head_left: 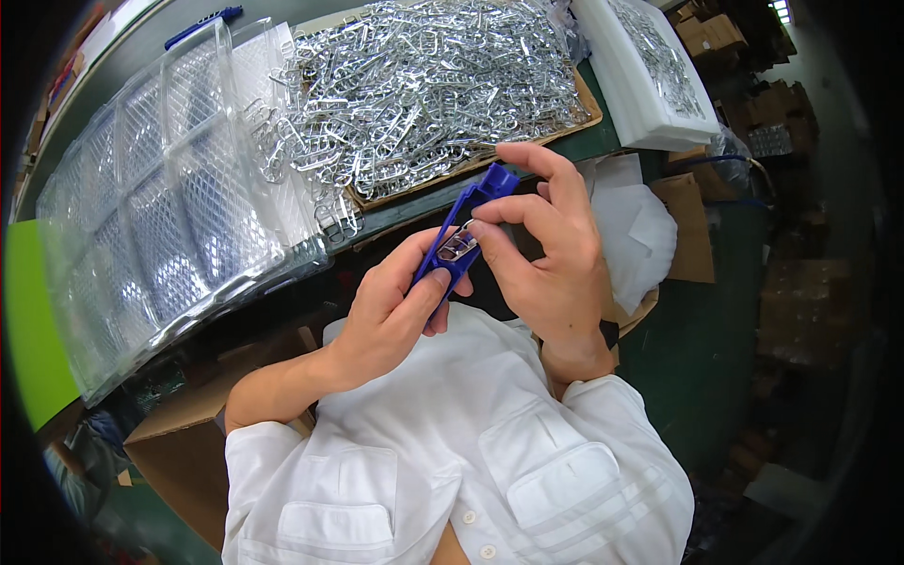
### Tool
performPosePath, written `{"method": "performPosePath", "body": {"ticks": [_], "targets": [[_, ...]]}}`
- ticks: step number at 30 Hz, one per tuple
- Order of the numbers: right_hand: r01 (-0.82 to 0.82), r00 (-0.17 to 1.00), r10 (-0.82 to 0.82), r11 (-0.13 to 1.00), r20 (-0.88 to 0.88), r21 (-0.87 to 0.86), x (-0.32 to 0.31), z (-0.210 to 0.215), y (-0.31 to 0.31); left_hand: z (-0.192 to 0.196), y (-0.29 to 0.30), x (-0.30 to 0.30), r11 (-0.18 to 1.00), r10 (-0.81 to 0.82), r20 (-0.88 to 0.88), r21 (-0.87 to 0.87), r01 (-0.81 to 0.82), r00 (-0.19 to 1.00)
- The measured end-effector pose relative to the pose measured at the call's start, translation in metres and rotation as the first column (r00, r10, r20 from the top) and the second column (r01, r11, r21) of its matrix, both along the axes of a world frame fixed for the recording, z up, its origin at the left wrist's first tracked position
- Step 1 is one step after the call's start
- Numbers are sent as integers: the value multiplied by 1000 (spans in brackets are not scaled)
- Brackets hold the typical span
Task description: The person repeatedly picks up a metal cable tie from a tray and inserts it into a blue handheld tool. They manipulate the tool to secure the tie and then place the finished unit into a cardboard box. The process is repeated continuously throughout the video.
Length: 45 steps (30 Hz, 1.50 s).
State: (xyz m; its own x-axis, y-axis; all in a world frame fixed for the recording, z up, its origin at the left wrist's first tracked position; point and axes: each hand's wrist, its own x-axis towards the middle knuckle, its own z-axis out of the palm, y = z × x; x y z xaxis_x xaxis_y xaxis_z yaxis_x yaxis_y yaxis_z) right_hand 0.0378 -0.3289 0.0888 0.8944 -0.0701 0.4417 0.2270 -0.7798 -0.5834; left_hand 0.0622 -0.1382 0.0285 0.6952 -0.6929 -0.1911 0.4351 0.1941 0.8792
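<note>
**Blue plastic piece (486, 191) looked light and stiff**

Your left hand (391, 303) gripped its lower half, just before the tabletop (403, 211); your right hand (557, 235) pinched the metal part (458, 247) inside. Smooth plastic probably slipped easily, so its long sides offered the surest hold; the thin metal likely flexed.

The one fisheye view looks from the wearer's head steeply down and a little forward, upright and unmirrored. It sits near enough that the left hand (381, 301) and right hand (556, 235) show large in the middle of the frame, with the white shirt (443, 405) seen from above across the lower part. The table (122, 68) spans the upper left and top at a slant; the green floor (692, 339) lies farther off along the right, and straight edges bow toward a dark, rounded rim
</note>
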Motion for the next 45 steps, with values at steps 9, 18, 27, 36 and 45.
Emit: {"method": "performPosePath", "body": {"ticks": [9,18,27,36,45], "targets": [[-136,991,134,984,-28,-110,33,-13,5,-8,7,17,997,74,6,7,-74,997],[-82,941,217,889,-259,450,64,-18,15,-3,22,37,957,147,465,157,-244,873],[-98,929,286,801,-234,590,64,-53,4,5,11,47,906,32,282,396,-146,959],[-66,915,244,876,-320,478,49,-55,-17,-11,-23,36,887,94,304,408,-218,948],[-373,873,472,484,122,792,53,-61,-54,40,2,37,960,-81,224,281,15,971]]}}
